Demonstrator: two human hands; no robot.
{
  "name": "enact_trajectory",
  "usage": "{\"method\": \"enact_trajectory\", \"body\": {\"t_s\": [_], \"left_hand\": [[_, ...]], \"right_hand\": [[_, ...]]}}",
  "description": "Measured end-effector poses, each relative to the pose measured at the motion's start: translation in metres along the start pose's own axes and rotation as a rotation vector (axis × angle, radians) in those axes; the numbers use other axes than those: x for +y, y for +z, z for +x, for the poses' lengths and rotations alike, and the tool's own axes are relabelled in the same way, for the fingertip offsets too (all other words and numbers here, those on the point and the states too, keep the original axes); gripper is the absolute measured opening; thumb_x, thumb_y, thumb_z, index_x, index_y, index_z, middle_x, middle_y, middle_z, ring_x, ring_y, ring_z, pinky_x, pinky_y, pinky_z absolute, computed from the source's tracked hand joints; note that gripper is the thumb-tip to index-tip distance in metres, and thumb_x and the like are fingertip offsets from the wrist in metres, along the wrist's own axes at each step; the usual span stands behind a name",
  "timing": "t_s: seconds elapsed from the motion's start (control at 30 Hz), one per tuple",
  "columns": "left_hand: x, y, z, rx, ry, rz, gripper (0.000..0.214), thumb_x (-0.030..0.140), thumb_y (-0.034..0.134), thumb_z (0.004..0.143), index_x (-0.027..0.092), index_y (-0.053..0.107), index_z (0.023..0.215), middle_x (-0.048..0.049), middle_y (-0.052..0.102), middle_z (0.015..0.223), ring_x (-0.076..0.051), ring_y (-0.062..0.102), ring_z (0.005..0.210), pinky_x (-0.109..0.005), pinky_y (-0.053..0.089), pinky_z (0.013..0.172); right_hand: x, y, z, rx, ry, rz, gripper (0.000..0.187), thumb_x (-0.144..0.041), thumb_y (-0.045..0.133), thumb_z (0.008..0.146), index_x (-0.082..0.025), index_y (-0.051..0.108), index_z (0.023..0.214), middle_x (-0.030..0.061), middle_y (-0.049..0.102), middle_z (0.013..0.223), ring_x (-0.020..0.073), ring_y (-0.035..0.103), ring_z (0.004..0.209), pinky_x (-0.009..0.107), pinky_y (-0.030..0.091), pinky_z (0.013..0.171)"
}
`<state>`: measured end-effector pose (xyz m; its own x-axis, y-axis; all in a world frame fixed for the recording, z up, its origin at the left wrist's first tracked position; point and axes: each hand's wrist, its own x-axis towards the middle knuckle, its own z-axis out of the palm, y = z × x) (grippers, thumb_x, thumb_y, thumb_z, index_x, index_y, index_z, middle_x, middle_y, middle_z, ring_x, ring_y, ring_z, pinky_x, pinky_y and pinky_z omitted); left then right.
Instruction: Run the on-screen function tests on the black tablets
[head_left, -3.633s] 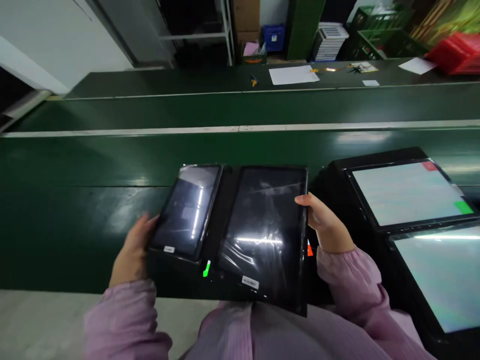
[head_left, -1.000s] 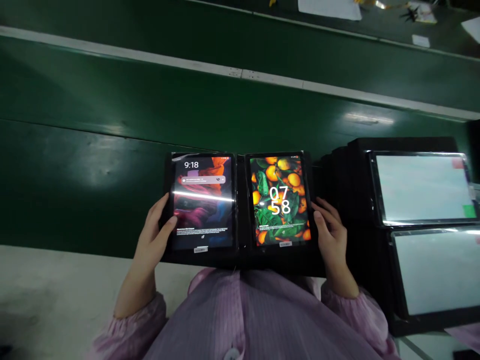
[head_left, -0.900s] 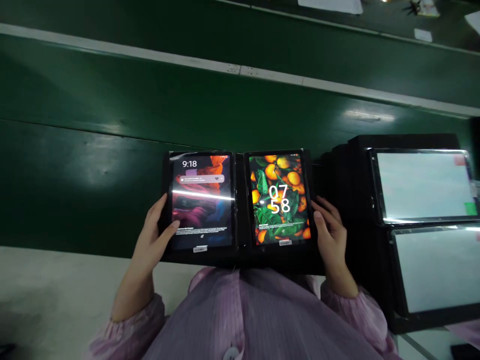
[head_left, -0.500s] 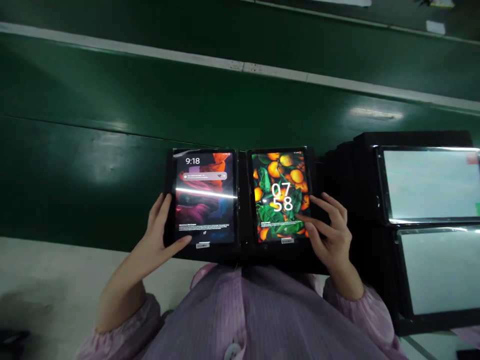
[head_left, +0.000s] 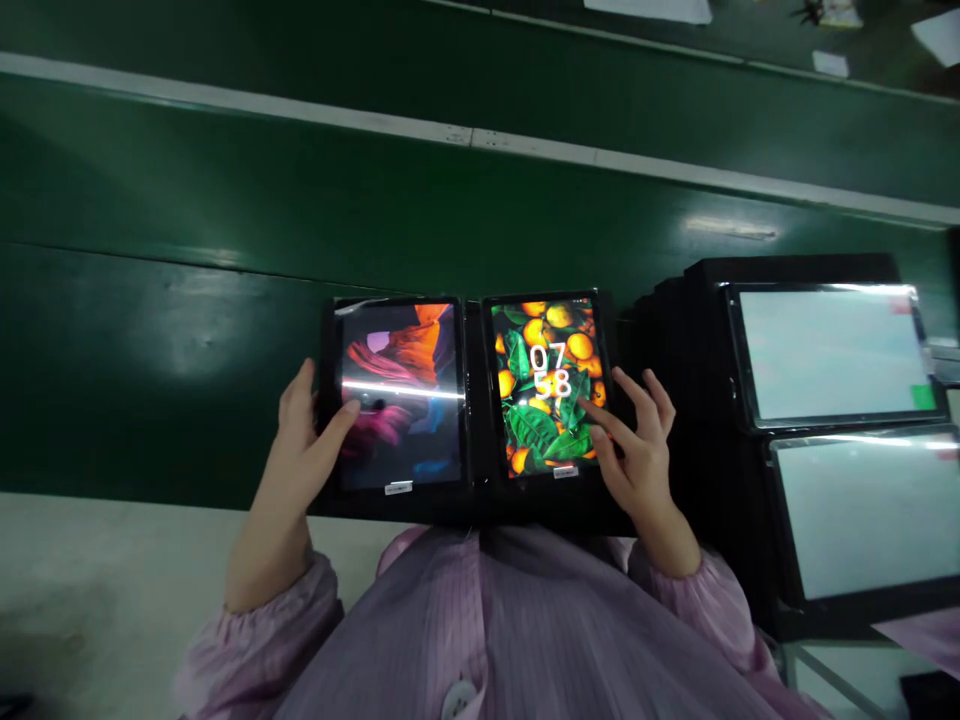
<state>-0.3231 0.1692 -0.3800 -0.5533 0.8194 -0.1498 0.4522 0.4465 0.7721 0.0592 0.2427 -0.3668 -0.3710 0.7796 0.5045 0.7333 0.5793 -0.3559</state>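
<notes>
Two lit tablets lie side by side in a black tray (head_left: 480,430) at the table's near edge. The left tablet (head_left: 420,430) shows a dark orange and purple wallpaper without a clock. On the right tablet (head_left: 536,420), an orange-fruit wallpaper carries the time 07:58. My left hand (head_left: 296,455) is open at the left side of the tray, its thumb over the left screen and its fingers at the outer edge. With fingers spread, my right hand (head_left: 637,450) holds its index fingertip at the right screen's lower right part. Both tablets have a small white label at the bottom.
To the right, two more tablets with pale screens, an upper one (head_left: 832,355) and a lower one (head_left: 870,515), rest on black trays. A green table (head_left: 225,180) extends ahead, crossed by a pale strip (head_left: 337,115). White papers (head_left: 649,8) lie at the far edge.
My left thumb has moved up the left screen, and its clock, notification and text have gone. My right fingertip has shifted; the text on the right screen has gone. The view has shifted slightly.
</notes>
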Motion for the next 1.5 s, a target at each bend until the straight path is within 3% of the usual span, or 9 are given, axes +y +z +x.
{"method": "enact_trajectory", "body": {"t_s": [0.13,0.33,0.6,0.73,0.87,1.0,1.1,1.27,1.5], "left_hand": [[0.013,-0.013,-0.013,-0.049,-0.220,-0.052,0.107,0.069,0.066,0.083,0.018,0.030,0.170,-0.0197,0.036,0.175,-0.044,0.038,0.160,-0.061,0.040,0.128],[0.015,-0.028,-0.036,-0.172,-0.299,0.011,0.115,0.079,0.067,0.079,0.025,0.027,0.172,-0.0132,0.032,0.179,-0.044,0.029,0.164,-0.065,0.037,0.128],[0.000,-0.031,-0.054,-0.303,-0.240,0.149,0.151,0.086,0.078,0.060,0.022,0.005,0.175,-0.0200,0.012,0.183,-0.050,0.012,0.167,-0.072,0.034,0.126],[0.004,-0.020,-0.049,-0.289,-0.224,0.142,0.166,0.083,0.085,0.050,0.019,-0.003,0.174,-0.0233,0.007,0.183,-0.050,0.007,0.168,-0.073,0.025,0.129],[0.019,-0.013,-0.037,-0.132,-0.347,0.039,0.165,0.084,0.081,0.049,0.013,-0.001,0.174,-0.0237,0.012,0.182,-0.047,0.017,0.167,-0.067,0.021,0.132],[0.021,-0.017,-0.036,-0.015,-0.204,-0.121,0.164,0.084,0.080,0.056,0.013,-0.012,0.172,-0.0249,0.011,0.182,-0.041,0.027,0.165,-0.060,0.030,0.131],[0.012,-0.025,-0.043,-0.101,-0.120,-0.059,0.161,0.087,0.078,0.057,0.017,-0.010,0.173,-0.0225,0.009,0.183,-0.041,0.022,0.167,-0.062,0.025,0.132],[0.006,-0.029,-0.055,-0.232,-0.166,0.202,0.169,0.095,0.074,0.045,0.016,-0.001,0.174,-0.0218,0.003,0.183,-0.045,0.009,0.169,-0.068,0.014,0.132],[0.028,-0.015,-0.048,-0.199,-0.222,0.229,0.160,0.086,0.074,0.052,0.011,0.002,0.173,-0.0214,-0.004,0.184,-0.039,-0.009,0.170,-0.069,0.007,0.131]], "right_hand": [[0.001,-0.005,-0.003,-0.013,-0.040,0.035,0.030,-0.022,0.056,0.106,-0.030,0.081,0.120,0.0064,0.060,0.153,0.0371,0.045,0.154,0.062,0.053,0.117],[-0.001,-0.010,-0.003,0.006,-0.089,0.071,0.026,-0.015,0.062,0.102,-0.028,0.082,0.113,0.0072,0.069,0.143,0.0356,0.055,0.146,0.057,0.059,0.108],[-0.020,-0.018,-0.011,-0.112,-0.260,0.198,0.025,-0.014,0.060,0.101,-0.023,0.083,0.094,0.0097,0.074,0.133,0.0346,0.056,0.144,0.051,0.061,0.105],[-0.020,-0.005,-0.014,-0.036,-0.173,0.073,0.021,-0.014,0.065,0.100,-0.025,0.083,0.102,0.0089,0.072,0.137,0.0368,0.051,0.148,0.055,0.061,0.105],[-0.018,0.006,-0.009,0.067,-0.063,-0.004,0.027,-0.014,0.063,0.102,-0.029,0.081,0.116,0.0071,0.067,0.145,0.0382,0.046,0.153,0.063,0.058,0.109],[-0.022,-0.001,-0.008,0.084,-0.099,0.076,0.029,-0.012,0.061,0.101,-0.028,0.081,0.115,0.0059,0.070,0.140,0.0346,0.052,0.148,0.057,0.060,0.109],[-0.025,-0.010,-0.012,0.037,-0.140,0.115,0.026,-0.010,0.063,0.099,-0.026,0.082,0.108,0.0065,0.073,0.135,0.0336,0.056,0.144,0.053,0.061,0.107],[-0.029,-0.016,-0.018,-0.044,-0.220,0.141,0.026,-0.011,0.062,0.095,-0.026,0.083,0.095,0.0063,0.077,0.128,0.0337,0.063,0.136,0.051,0.063,0.100],[-0.027,-0.008,-0.015,-0.071,-0.204,0.115,0.025,-0.010,0.066,0.094,-0.025,0.084,0.097,0.0064,0.075,0.136,0.0338,0.056,0.142,0.051,0.060,0.107]]}}
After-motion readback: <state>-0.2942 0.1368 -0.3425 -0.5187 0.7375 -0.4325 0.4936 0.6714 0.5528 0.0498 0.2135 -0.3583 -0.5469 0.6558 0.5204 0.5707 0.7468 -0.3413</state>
